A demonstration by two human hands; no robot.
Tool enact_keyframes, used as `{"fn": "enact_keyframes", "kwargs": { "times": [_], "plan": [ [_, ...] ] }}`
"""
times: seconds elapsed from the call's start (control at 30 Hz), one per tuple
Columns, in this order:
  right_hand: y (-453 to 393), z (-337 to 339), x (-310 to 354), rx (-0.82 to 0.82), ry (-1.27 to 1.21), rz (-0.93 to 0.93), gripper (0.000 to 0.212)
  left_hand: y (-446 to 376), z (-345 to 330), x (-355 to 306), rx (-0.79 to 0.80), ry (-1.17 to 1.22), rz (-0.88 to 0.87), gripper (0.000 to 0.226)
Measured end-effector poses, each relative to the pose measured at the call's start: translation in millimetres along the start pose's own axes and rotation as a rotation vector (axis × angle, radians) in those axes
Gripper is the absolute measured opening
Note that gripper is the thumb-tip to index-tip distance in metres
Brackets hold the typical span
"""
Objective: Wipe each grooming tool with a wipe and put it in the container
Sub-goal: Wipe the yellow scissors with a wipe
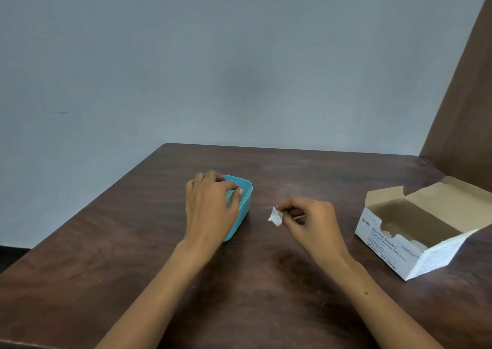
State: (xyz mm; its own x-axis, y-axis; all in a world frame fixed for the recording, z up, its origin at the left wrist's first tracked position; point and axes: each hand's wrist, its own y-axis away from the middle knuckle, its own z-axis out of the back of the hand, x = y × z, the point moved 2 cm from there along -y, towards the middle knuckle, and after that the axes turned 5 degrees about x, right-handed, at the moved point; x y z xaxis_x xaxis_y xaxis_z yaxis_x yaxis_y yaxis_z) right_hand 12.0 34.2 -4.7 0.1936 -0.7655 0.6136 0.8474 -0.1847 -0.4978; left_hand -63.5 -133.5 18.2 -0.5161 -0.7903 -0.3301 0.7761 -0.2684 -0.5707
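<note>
Pinching a crumpled white wipe (275, 216) between thumb and fingertips, my right hand (310, 223) hovers at the frame's centre, just above the brown table (266, 282). Left of it, my left hand (210, 207) curls over the teal container (243, 204), fingers dipped inside near something yellow-green; whether they grip it, I cannot tell. An open alcohol swab box (415, 231) sits at the right.

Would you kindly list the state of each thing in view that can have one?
Blue container: lidless, upright on the table.
Swab box: flaps open, resting on the table.
Wipe: unfolded, crumpled, pinched.
Left hand: fingers reaching into the container.
Right hand: pinching the wipe.
</note>
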Motion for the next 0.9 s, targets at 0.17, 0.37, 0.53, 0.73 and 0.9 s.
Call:
{"fn": "enact_keyframes", "kwargs": {
  "times": [0.17, 0.37, 0.53, 0.73, 0.9],
  "plan": [
    [1.6, 8.9, -6.5, -0.056, 0.031, -0.060, 0.019, 21.9, -4.7, -40.9, -0.054, 0.134, -0.239, 0.014],
    [11.8, 37.2, -13.6, -0.147, 0.110, -0.140, 0.017, 39.1, -21.4, -70.9, 0.074, 0.328, -0.230, 0.027],
    [51.8, 72.5, -11.6, -0.242, 0.095, -0.139, 0.013, 66.8, -29.9, -94.5, 0.171, 0.369, -0.289, 0.030],
    [138.2, 129.5, -6.5, -0.341, -0.041, -0.273, 0.018, 110.4, -27.2, -150.6, 0.249, 0.495, -0.393, 0.028],
    [223.7, 185.2, -14.1, -0.409, 0.135, -0.447, 0.021, 163.6, -24.7, -207.5, 0.282, 0.648, -0.590, 0.026]
  ]
}}
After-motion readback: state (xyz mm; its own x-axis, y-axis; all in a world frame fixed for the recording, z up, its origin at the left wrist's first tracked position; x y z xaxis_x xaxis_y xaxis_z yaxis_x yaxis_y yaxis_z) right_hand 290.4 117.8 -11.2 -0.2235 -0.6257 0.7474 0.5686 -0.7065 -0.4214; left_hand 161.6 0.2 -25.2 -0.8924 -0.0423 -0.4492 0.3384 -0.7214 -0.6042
